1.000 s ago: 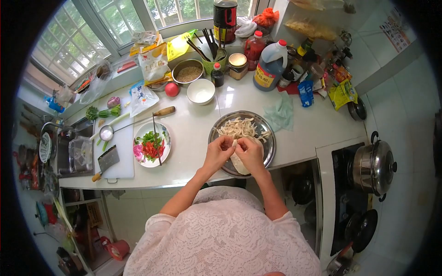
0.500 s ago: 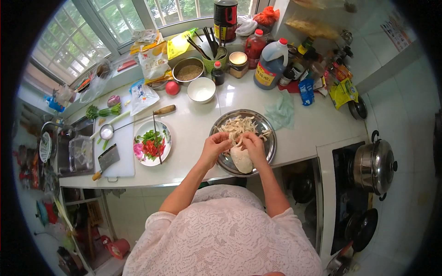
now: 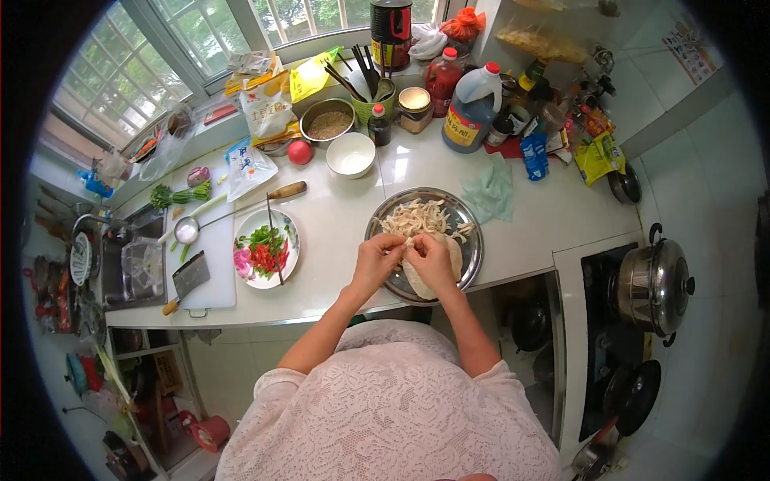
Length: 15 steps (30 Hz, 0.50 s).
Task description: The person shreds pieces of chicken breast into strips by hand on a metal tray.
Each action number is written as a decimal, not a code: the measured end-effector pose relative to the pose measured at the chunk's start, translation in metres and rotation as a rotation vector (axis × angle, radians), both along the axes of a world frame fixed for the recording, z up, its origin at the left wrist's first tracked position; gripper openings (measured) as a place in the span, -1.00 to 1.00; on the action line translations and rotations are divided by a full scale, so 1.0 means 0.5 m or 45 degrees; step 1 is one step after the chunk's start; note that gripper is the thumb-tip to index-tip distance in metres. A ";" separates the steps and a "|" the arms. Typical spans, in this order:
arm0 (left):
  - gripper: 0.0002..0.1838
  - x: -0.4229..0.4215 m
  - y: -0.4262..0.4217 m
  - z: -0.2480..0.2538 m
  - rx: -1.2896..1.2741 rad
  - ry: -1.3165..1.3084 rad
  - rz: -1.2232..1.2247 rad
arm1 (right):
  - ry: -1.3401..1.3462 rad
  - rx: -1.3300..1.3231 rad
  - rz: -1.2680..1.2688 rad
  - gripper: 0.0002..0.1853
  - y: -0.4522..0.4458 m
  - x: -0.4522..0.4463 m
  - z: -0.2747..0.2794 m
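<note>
A round steel plate [image 3: 475, 260] sits near the counter's front edge. Shredded pale meat, apparently chicken [image 3: 415, 216], is heaped on its far half, and a larger whole piece of chicken [image 3: 419, 284] lies on its near half, partly under my right hand. My left hand [image 3: 377, 260] and my right hand [image 3: 431, 264] meet above the plate with fingertips pinched together on a small bit of chicken [image 3: 409, 242]. My fingers hide most of that bit.
Left of the steel plate are a floral plate [image 3: 293, 240] of chopped red and green peppers with chopsticks across it, and a cutting board [image 3: 216, 293] with a cleaver [image 3: 191, 276]. A green cloth [image 3: 489, 192] lies behind right. A pot [image 3: 654, 289] stands on the stove.
Both hands have drawn closer together over the plate. The long strip seen between them before is now a small bit at my fingertips, and the large chicken piece lies turned differently.
</note>
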State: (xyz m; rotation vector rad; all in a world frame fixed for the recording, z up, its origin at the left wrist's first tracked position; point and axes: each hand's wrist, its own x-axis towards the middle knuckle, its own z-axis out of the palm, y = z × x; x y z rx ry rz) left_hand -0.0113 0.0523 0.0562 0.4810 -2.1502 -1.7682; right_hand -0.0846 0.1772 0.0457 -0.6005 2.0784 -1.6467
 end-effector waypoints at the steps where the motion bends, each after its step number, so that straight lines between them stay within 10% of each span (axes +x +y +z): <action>1: -0.84 0.000 0.002 0.008 -0.001 -0.001 -0.001 | -0.001 -0.001 -0.001 -0.90 -0.002 0.003 0.006; 4: -0.87 -0.007 0.000 0.011 0.124 -0.174 0.009 | 0.242 0.154 -0.113 -0.89 -0.008 -0.001 0.005; 6: -0.85 -0.017 -0.017 -0.020 0.993 -0.191 0.079 | 0.075 0.047 -0.179 -0.91 -0.004 -0.026 -0.032; 13: -0.72 -0.017 -0.033 0.024 1.378 -0.137 -0.051 | -0.611 -0.313 -0.204 -0.77 0.040 -0.085 -0.022; 15: -0.67 -0.024 -0.030 0.005 1.425 -0.123 -0.082 | -0.267 -0.211 -0.255 -0.77 0.019 -0.097 -0.047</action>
